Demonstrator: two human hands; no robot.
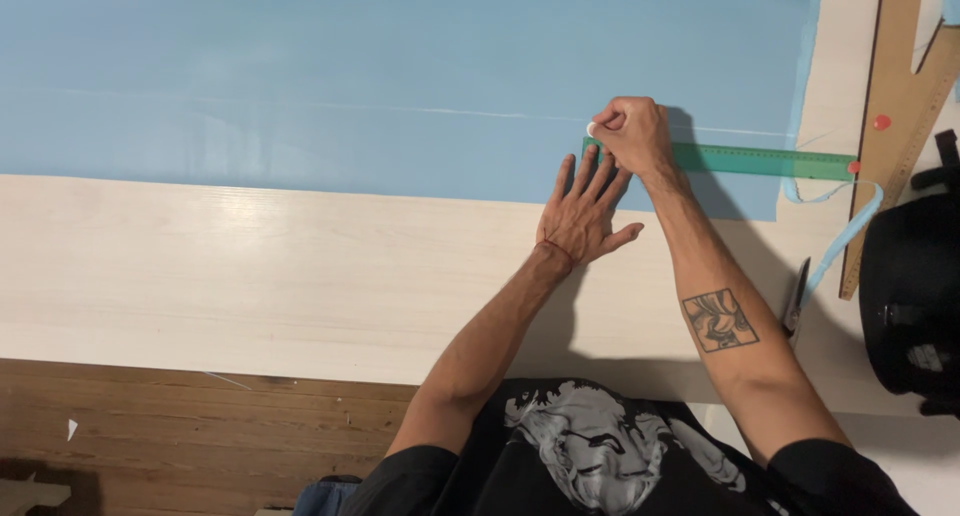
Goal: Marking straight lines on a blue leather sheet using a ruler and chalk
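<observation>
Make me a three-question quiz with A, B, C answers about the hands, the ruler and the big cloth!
1. Where does the left hand rest?
A. flat on the blue cloth, fingertips on the green ruler
B. on the wooden floor
C. on the black bag

2. What colour is the ruler under the hands?
A. red
B. green
C. yellow

3. How is the right hand held?
A. flat and spread open
B. hanging off the table
C. curled around a small white piece at the ruler's end

Answers:
1 A, its fingers lie spread on the cloth's lower edge and reach onto the ruler.
2 B, the long strip running to the right from the hands is green.
3 C, the fingers are bent in and the white piece shows at their tips.
</observation>
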